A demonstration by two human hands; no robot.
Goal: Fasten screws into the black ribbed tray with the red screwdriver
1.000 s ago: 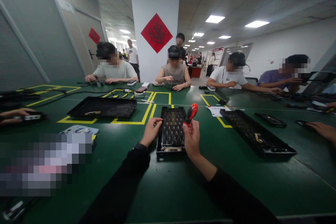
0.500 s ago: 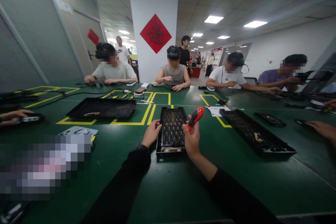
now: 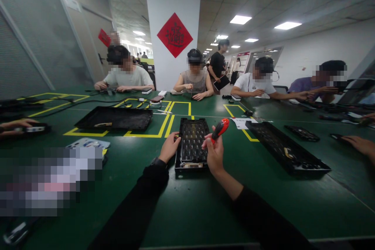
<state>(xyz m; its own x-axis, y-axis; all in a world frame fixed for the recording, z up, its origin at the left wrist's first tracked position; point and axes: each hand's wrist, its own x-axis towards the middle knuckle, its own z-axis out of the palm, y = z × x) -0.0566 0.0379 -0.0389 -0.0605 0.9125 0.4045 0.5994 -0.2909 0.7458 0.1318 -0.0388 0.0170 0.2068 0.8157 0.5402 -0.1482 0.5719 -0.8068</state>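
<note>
1. The screwdriver (image 3: 219, 129) slants: its red and black handle points up and to the right, away from the person, while the shaft runs down and to the left toward the black tray (image 3: 191, 144). The tip is too small to make out.
2. The right hand (image 3: 215, 153) is clenched around the lower part of that handle, its grip grasping the screwdriver just above the tray's right edge.
3. The left hand (image 3: 169, 147) rests against the tray's left rim with fingers curled on the edge; whether it clasps the rim or only steadies it I cannot tell.
4. The tray is a long rectangle lying flat on the green desk (image 3: 187, 203), its long axis running away from the person. Its floor shows rows of small, glinting cells.
5. Count: one screwdriver, and three black trays in all, the second being a wide flat tray (image 3: 114, 119) to the left inside yellow tape lines and the third a long tray (image 3: 285, 148) to the right, set at an angle.
6. The trays look like matte moulded plastic; the desk surface is smooth and slightly glossy.
7. Four seated people (image 3: 193, 78) work along the far side.
</note>
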